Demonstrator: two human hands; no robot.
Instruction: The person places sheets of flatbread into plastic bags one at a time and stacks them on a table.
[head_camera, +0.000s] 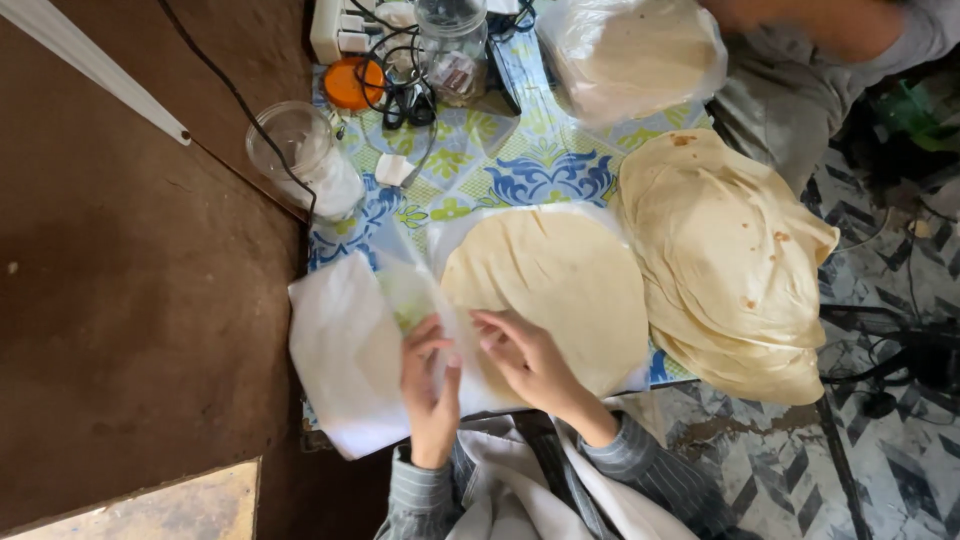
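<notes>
Head view
Left hand (432, 385): fingers pinched on the open mouth of the clear plastic bag (440, 250), at the table's near edge.
Right hand (528, 358): fingers spread, flat on the round flatbread (550, 285) lying in that bag.
Loose flatbread stack (725, 265): unbagged, overhanging the table's right edge, just beside the bagged one.
Second bag of flatbreads (635, 55): filled, at the far right corner, next to another person's arm (800, 25).
White bags (345, 350): flat pile, near left corner.
Clear jar (300, 155): left edge, white contents.
Glass jar (455, 45): far edge, contents unclear, among black cables (400, 95).
Orange lid (352, 83): far left.
Table (530, 165): floral blue-green cloth.
Floor: patterned tile (880, 480) right, brown (130, 300) left.
</notes>
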